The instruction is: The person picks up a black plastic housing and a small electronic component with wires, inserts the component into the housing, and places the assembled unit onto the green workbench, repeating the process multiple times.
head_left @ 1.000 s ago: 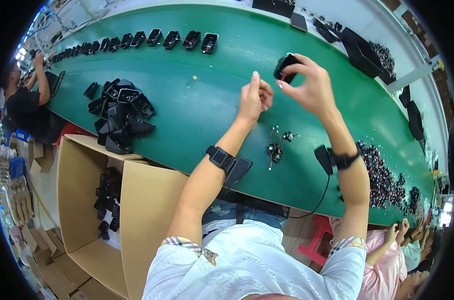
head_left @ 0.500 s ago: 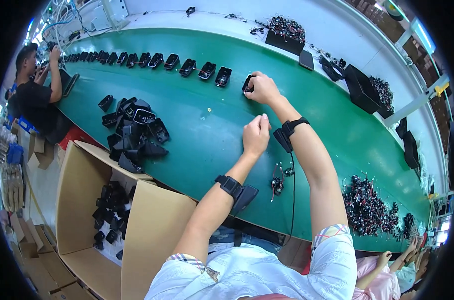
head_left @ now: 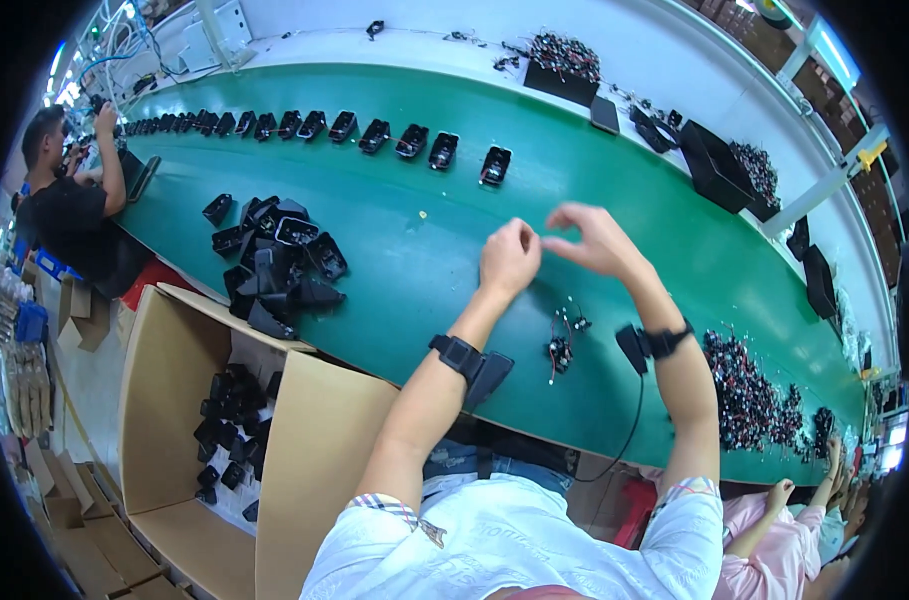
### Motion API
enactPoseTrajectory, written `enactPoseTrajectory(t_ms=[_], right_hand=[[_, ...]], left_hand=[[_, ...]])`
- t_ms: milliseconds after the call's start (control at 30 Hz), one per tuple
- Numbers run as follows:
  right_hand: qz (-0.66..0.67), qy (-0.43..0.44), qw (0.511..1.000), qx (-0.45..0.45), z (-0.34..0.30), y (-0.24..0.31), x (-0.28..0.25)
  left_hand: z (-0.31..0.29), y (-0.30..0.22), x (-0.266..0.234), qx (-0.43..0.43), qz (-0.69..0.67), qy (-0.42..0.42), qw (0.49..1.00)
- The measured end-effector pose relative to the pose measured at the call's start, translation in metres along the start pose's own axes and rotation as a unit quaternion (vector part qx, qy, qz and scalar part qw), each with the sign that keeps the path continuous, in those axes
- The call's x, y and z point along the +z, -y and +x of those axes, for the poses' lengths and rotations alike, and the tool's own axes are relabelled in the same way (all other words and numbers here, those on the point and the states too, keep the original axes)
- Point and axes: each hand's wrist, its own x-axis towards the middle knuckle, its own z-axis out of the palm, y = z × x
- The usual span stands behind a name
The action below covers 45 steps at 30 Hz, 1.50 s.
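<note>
My left hand (head_left: 511, 258) is over the green work surface, its fingers curled together; whether anything small is inside is hidden. Just to its right, my right hand (head_left: 596, 240) has its fingers stretched and the thumb apart, holding nothing visible. Beyond both hands, an open black plastic housing (head_left: 495, 165) with small parts inside stands at the right end of a long row of similar black housings (head_left: 374, 136). Nearer my body, a few small wired components (head_left: 560, 350) with red and black leads lie on the surface between my forearms.
A heap of black housings (head_left: 274, 255) lies at left, beside an open cardboard box (head_left: 324, 450) holding more black pieces. Wired components (head_left: 749, 395) are piled at right. Black bins (head_left: 714, 170) line the far ledge. A co-worker (head_left: 74, 210) is at far left; others are at lower right.
My right hand has let go of the black housing at the row's right end and come back toward my left hand, opening. The housing stays on the surface.
</note>
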Motion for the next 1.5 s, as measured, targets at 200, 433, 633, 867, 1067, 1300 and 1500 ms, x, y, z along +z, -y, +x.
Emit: enactPoseTrajectory(t_ms=[200, 433, 633, 867, 1067, 1300, 1500], right_hand=[[0.116, -0.022, 0.990, 0.080, -0.140, 0.025, 0.016], [0.087, -0.130, 0.986, 0.051, -0.165, 0.005, 0.065], [0.157, -0.193, 0.963, 0.099, -0.173, 0.006, 0.052], [0.087, -0.216, 0.964, 0.131, -0.184, -0.014, 0.048], [0.074, -0.195, 0.966, 0.153, -0.187, -0.015, 0.047], [0.085, -0.211, 0.962, 0.152, -0.184, -0.015, 0.046], [0.104, -0.235, 0.955, 0.146, -0.181, -0.021, 0.049]], left_hand=[[0.028, 0.001, -0.066, 0.086, 0.275, -0.013, 0.958], [0.010, 0.007, -0.211, -0.149, 0.572, -0.052, 0.805], [-0.015, 0.031, -0.227, -0.143, 0.602, -0.046, 0.784], [-0.008, 0.017, -0.179, -0.054, 0.598, 0.031, 0.799], [-0.015, -0.012, -0.117, 0.087, 0.612, 0.055, 0.784], [-0.032, -0.046, -0.043, 0.116, 0.149, 0.126, 0.974], [-0.036, -0.026, -0.005, 0.122, 0.054, 0.192, 0.972]])
